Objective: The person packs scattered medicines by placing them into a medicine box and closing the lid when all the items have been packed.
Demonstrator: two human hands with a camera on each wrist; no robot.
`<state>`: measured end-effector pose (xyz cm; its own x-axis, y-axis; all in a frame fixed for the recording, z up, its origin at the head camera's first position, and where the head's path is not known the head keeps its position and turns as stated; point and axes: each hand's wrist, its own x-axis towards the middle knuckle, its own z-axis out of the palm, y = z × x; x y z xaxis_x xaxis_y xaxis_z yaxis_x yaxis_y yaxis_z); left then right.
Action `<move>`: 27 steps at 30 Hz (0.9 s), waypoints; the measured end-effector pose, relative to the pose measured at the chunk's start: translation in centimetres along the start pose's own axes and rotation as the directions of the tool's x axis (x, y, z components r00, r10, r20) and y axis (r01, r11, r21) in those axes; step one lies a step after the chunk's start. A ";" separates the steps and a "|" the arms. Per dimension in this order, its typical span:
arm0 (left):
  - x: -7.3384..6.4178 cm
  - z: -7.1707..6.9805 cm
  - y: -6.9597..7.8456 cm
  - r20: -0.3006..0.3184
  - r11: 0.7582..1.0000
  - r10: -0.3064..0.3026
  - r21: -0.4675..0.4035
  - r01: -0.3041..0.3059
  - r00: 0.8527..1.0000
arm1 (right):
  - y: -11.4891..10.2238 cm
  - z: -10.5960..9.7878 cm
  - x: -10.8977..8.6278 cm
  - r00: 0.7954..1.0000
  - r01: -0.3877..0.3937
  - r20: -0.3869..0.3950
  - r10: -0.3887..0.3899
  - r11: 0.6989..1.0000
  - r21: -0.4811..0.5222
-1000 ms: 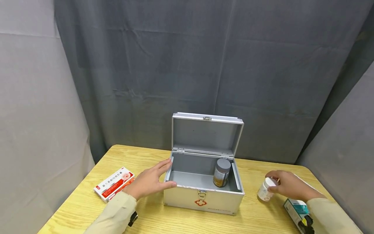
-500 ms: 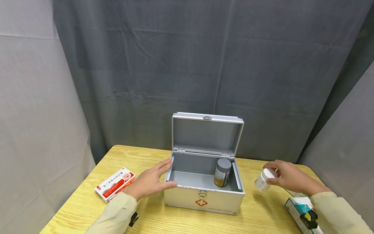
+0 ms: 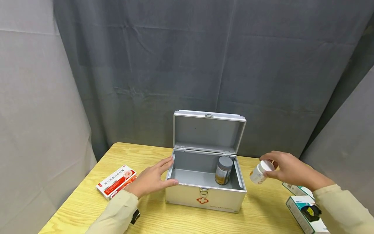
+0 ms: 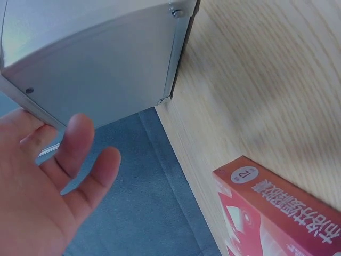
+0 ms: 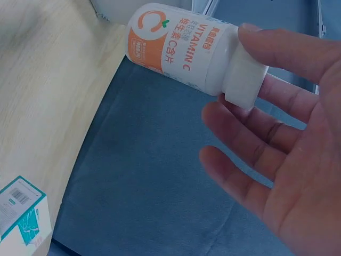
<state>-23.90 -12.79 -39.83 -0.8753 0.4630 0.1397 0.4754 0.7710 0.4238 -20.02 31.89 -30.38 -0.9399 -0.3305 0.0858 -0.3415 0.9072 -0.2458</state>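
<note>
A white vitamin C bottle point(image 5: 176, 45) with an orange label is held by its cap in my right hand point(image 3: 287, 169), between thumb and fingers. In the head view the bottle point(image 3: 258, 173) hangs tilted above the table, right of the first-aid box. That box point(image 3: 204, 199) stands with its lid point(image 3: 208, 133) raised. Inside it, at the right end, a jar point(image 3: 223, 170) with a grey cap stands upright. My left hand point(image 3: 153, 178) rests on the box's left rim, fingers spread and fairly straight; the left wrist view shows its fingers at the box's edge point(image 4: 106, 69).
Red and white medicine boxes point(image 3: 117, 180) lie on the table left of my left hand. White and green boxes point(image 3: 305, 211) lie at the right under my right forearm. A grey curtain point(image 3: 146, 71) hangs behind the table point(image 3: 140, 151).
My right hand has lifted the vitamin C bottle off the table and carried it a little left and toward the back. My left hand stays on the box rim.
</note>
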 end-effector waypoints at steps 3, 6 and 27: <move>0.0 0.1 0.0 0.004 1.000 -0.004 0.008 0.004 1.000 | -0.2 -0.2 0.2 1.000 -0.003 0.009 0.003 1.000 -0.002; 0.0 0.1 0.0 0.007 1.000 -0.006 0.012 0.006 1.000 | -0.4 -0.5 0.3 1.000 0.007 0.004 -0.007 1.000 -0.013; -0.1 -0.1 0.5 -0.003 1.000 -0.018 -0.004 0.018 1.000 | -3.7 -2.1 0.4 0.984 0.101 -0.142 -0.111 0.992 -0.075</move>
<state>-23.62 -12.54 -39.53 -0.8840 0.4476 0.1347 0.4591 0.7774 0.4299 -19.11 29.00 -27.38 -0.8870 -0.3892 0.2486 -0.4343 0.8859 -0.1627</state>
